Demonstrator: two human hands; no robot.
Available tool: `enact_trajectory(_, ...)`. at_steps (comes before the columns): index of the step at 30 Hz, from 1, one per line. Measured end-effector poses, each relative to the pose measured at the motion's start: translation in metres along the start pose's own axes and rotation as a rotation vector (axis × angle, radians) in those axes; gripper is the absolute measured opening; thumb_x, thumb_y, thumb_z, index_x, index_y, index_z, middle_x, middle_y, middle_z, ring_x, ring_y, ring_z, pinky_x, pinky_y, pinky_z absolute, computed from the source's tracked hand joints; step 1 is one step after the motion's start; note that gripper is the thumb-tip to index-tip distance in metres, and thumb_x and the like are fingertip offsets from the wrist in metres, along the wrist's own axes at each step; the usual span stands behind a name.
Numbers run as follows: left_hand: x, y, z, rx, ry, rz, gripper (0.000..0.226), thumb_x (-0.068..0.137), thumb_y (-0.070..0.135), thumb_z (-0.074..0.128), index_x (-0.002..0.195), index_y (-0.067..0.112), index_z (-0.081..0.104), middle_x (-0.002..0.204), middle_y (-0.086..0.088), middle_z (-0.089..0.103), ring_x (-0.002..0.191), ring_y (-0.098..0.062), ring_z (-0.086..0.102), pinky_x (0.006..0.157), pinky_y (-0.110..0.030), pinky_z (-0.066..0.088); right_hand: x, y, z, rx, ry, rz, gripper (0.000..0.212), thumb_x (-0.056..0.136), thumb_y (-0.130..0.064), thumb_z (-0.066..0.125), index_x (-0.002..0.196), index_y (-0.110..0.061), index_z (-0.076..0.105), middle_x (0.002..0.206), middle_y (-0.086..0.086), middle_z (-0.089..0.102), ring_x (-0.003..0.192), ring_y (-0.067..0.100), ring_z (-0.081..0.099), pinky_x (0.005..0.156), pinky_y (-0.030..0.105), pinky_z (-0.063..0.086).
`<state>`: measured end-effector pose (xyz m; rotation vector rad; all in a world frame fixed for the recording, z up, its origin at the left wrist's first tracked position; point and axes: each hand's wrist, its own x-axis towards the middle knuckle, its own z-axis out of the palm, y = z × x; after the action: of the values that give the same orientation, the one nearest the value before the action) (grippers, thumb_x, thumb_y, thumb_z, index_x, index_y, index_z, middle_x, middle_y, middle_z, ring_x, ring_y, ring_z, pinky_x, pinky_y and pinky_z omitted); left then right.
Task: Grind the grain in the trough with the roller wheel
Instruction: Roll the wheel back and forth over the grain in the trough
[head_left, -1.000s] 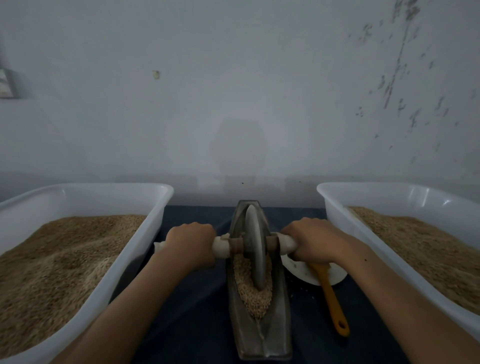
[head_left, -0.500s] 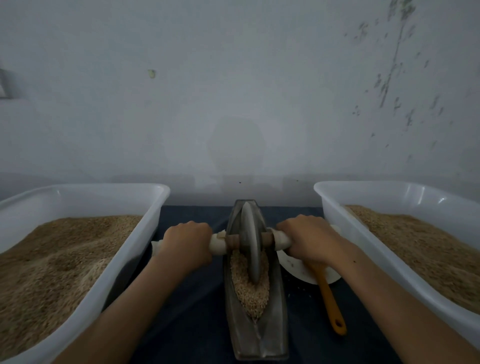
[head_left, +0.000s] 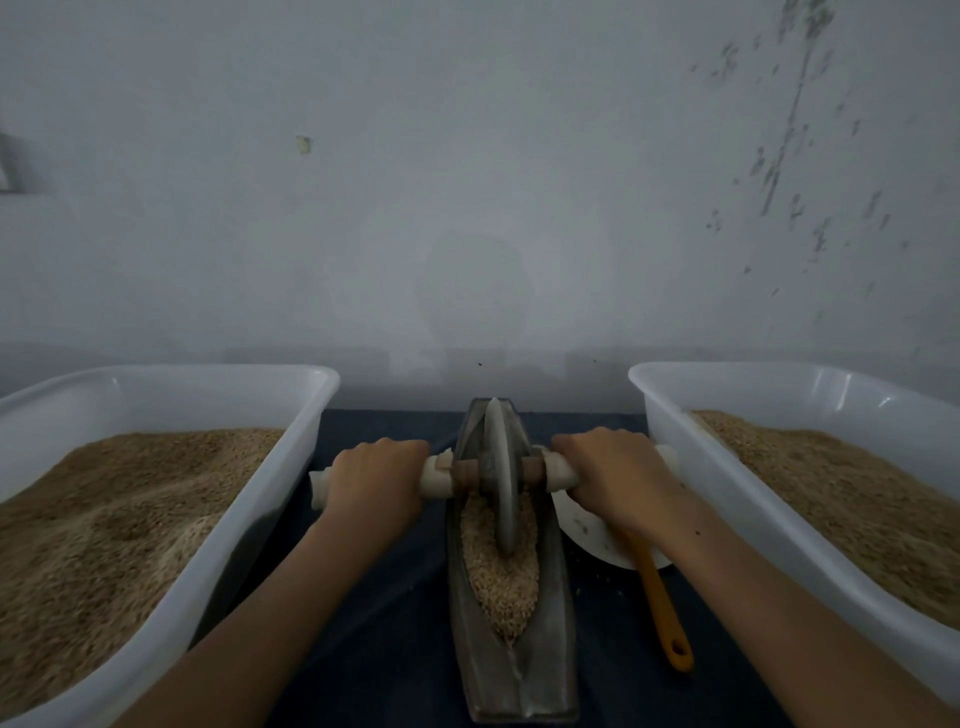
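A grey boat-shaped trough (head_left: 548, 644) lies lengthwise in the middle of the dark table, holding pale grain (head_left: 501, 582). The grey roller wheel (head_left: 501, 473) stands upright in the trough's far half, its rim in the grain. A wooden axle with white-wrapped handles runs through the wheel. My left hand (head_left: 376, 480) grips the left handle. My right hand (head_left: 615, 480) grips the right handle. The far tip of the trough is hidden behind the wheel.
A white tub (head_left: 249, 525) of brown grain stands left and another white tub (head_left: 727, 499) of grain right. A white dish (head_left: 587, 530) with an orange-handled tool (head_left: 662, 608) lies under my right wrist. A grey wall rises close behind.
The wheel and both hands have rolled a little away from me, toward the far end of the trough. More grain shows in front of the wheel.
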<state>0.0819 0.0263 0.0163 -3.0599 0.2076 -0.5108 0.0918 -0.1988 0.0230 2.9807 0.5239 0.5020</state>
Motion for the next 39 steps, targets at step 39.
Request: enact_trajectory(39, 0.003, -0.004, -0.001, 0.036, -0.097, 0.033, 0.017, 0.084, 0.032, 0.059, 0.099, 0.023, 0.056, 0.098, 0.003, 0.063, 0.089, -0.018, 0.060, 0.072, -0.029, 0.043, -0.002, 0.002, -0.007, 0.015, -0.106, -0.030, 0.011, 0.087, -0.022, 0.056, 0.090, -0.030, 0.050, 0.093, -0.002, 0.062, 0.087, 0.020, 0.060, 0.066, 0.029, 0.036)
